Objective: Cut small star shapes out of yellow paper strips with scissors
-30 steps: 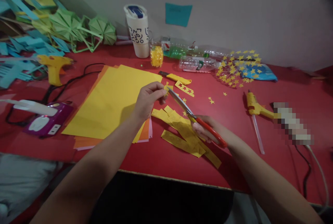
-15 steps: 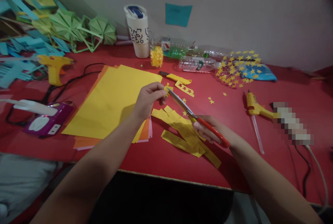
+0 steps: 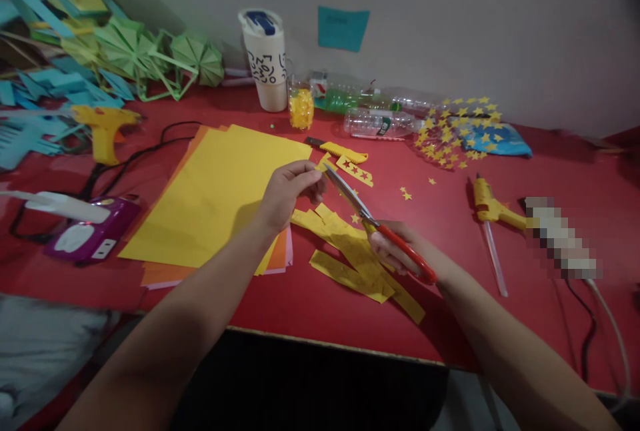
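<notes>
Between the thumb and fingers of my left hand is a small piece of yellow paper. My right hand grips a pair of scissors by its red handles. The tips of the blades meet the yellow paper by my left fingertips. Beneath the scissors lie several yellow paper strips, overlapping on the red table. A strip with star-shaped holes and a yellow box cutter rest just beyond my left hand. Small cut paper stars are scattered to the right of the blades.
Stacked yellow sheets cover the table's left middle. A yellow glue gun lies right, another glue gun left, near a purple power strip. A white tumbler, plastic bottles and a star-covered clear object line the back.
The paper piece in my left hand has turned a little, and the scissor blades have shifted slightly with it. My right hand has moved slightly left.
</notes>
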Available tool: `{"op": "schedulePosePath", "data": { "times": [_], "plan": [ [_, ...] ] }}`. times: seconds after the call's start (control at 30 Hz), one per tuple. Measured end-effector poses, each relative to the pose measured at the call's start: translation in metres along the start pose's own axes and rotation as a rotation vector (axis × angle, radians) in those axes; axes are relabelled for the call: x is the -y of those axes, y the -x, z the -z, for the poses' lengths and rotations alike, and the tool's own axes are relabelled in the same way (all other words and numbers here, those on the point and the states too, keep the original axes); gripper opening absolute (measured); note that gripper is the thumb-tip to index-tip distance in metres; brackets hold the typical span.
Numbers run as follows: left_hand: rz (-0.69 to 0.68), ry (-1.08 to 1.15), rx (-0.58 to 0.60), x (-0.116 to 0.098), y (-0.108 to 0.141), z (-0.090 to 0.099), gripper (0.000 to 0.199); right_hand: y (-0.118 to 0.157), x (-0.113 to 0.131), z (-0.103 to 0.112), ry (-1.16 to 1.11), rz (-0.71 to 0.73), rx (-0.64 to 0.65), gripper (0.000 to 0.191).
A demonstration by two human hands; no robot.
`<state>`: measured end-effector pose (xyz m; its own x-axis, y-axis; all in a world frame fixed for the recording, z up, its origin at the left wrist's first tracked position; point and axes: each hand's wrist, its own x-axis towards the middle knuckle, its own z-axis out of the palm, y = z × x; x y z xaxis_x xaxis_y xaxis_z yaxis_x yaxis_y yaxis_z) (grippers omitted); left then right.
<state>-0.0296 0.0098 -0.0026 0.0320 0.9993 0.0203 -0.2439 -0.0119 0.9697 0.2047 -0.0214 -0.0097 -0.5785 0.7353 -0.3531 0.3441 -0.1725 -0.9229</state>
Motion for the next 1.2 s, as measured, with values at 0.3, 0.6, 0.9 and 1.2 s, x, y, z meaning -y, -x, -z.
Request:
{"op": "schedulePosePath", "data": {
  "times": [0.3,0.6,0.9,1.2],
  "plan": [
    [-0.026,-0.001,-0.050,0.002,-0.001,0.001,0.016,0.000,0.003,0.001,0.042,-0.007,0.029,0.059],
    [-0.031,-0.027,-0.062,0.001,-0.002,0.002,0.014,0.002,0.009,0.001,0.046,0.017,0.044,0.059],
    [-0.022,-0.034,-0.044,-0.001,-0.002,0.005,0.014,0.001,0.009,0.003,0.063,-0.004,0.056,0.060],
    [-0.031,-0.042,-0.032,-0.003,-0.002,0.007,0.013,0.003,0.014,0.003,0.077,-0.011,0.050,0.059]
  ]
}}
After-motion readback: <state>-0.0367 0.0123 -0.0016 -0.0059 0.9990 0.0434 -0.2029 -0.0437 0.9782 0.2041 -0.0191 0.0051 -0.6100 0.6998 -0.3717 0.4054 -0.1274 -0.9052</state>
